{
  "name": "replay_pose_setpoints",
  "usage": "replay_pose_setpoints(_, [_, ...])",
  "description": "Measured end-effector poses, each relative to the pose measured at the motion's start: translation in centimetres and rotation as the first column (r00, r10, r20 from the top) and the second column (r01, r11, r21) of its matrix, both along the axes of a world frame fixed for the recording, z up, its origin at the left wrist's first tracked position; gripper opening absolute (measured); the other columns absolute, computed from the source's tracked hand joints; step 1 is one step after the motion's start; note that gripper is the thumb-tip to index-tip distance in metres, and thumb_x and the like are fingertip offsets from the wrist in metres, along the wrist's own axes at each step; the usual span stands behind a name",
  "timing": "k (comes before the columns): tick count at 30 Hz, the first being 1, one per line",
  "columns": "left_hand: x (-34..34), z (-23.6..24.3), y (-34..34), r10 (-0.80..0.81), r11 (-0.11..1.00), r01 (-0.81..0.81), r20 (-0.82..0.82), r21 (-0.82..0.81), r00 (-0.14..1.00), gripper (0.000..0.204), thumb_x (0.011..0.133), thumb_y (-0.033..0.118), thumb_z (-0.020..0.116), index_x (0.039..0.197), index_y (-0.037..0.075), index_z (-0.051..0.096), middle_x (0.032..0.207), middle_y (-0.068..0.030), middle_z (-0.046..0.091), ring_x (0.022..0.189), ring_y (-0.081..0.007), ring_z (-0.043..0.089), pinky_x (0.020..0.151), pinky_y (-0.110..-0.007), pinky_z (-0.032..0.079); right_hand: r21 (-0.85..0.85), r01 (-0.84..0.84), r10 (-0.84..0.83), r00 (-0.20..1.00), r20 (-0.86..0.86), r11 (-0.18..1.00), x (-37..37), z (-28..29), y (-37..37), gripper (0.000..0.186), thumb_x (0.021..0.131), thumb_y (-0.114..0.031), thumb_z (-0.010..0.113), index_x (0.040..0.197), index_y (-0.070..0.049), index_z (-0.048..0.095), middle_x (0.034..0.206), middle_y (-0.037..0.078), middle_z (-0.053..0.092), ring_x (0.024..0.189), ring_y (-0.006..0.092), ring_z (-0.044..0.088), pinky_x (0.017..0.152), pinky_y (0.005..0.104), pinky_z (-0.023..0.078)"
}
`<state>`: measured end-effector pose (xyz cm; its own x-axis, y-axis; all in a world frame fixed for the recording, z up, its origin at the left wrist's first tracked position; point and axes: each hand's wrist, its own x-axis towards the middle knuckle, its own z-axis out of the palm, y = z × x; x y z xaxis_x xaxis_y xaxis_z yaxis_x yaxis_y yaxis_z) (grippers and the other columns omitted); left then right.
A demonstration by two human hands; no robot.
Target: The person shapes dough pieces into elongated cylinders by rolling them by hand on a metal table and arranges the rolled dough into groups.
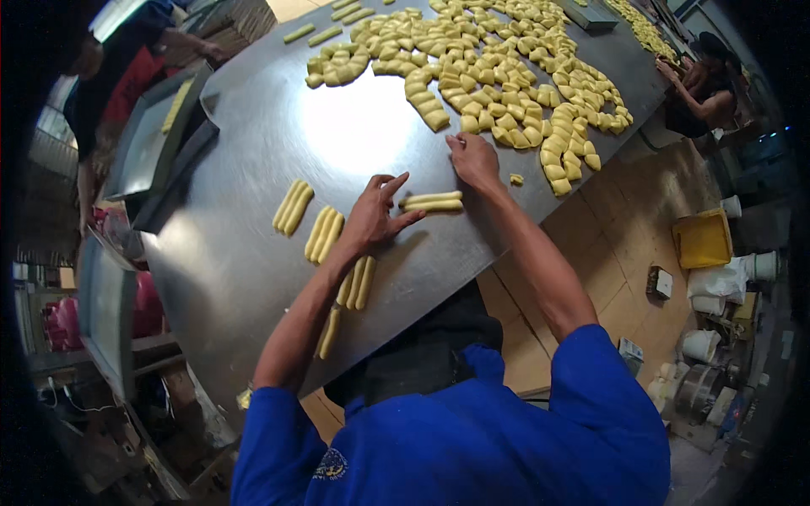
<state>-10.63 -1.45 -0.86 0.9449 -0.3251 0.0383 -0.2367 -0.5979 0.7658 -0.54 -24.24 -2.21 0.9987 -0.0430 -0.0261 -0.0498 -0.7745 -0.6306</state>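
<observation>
Two pale yellow dough sticks [432, 202] lie side by side on the metal table, between my two hands. My left hand [374, 212] is open at their left end, thumb and index finger spread apart, with the thumb close to the sticks. Just beyond their right end, my right hand [475, 160] has its fingers curled together at the near edge of a large spread of cut dough pieces [506, 84]. What those fingers hold, if anything, is hidden. Left of my left hand are rows of rolled dough sticks [293, 207], [324, 235]; more sticks [358, 282] lie partly behind my left forearm.
One small dough piece [516, 180] sits near the right table edge. Metal trays [156, 143] stand on the left beside a person in dark and red clothing. Another person [704, 84] is at the far right. A yellow crate [703, 239] rests on the tiled floor.
</observation>
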Motion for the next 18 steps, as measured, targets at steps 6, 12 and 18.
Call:
replay_pose_setpoints(6, [0.0, -0.5, 0.6, 0.144, 0.986, -0.145, -0.017, -0.088, 0.989, 0.052, 0.089, 0.033, 0.077, 0.132, 0.006, 0.065, 0.112, -0.0159, 0.068, 0.087, -0.0242, 0.068, 0.079, -0.036, 0.056, -0.048, 0.280, -0.274, 0.955, 0.112, 0.959, 4.9, -1.1, 3.7, 0.048, 0.095, -0.045, 0.060, 0.104, 0.001, 0.070, 0.101, 0.025, 0.072, 0.098, 0.0434, 0.070, 0.083, 0.0523, 0.054])
replay_pose_setpoints(12, [-0.7, 2.5, 3.2, 0.211, 0.955, -0.231, -0.120, -0.187, 0.970, 0.046, 0.095, 0.032, 0.073, 0.130, 0.002, 0.066, 0.119, -0.0142, 0.070, 0.088, -0.0177, 0.066, 0.076, -0.032, 0.055, 0.447, 0.238, -0.251, 0.968, -0.031, 0.862, -1.2, -2.9, -0.3, 0.030, 0.088, -0.026, 0.073, 0.100, 0.001, 0.070, 0.083, 0.016, 0.072, 0.074, 0.0274, 0.072, 0.068, 0.0394, 0.057])
replay_pose_setpoints(18, [0.4, 3.6, -0.8, 0.028, 0.872, -0.180, -0.322, -0.455, 0.946, 0.044, 0.098, 0.027, 0.070, 0.130, -0.001, 0.064, 0.110, -0.0126, 0.072, 0.085, -0.0153, 0.067, 0.077, -0.029, 0.055, 0.386, -0.113, 0.078, 0.991, 0.106, 0.915, -8.6, 5.1, -1.6, 0.030, 0.092, -0.016, 0.071, 0.114, 0.003, 0.064, 0.096, 0.015, 0.069, 0.077, 0.0202, 0.071, 0.068, 0.0326, 0.057])
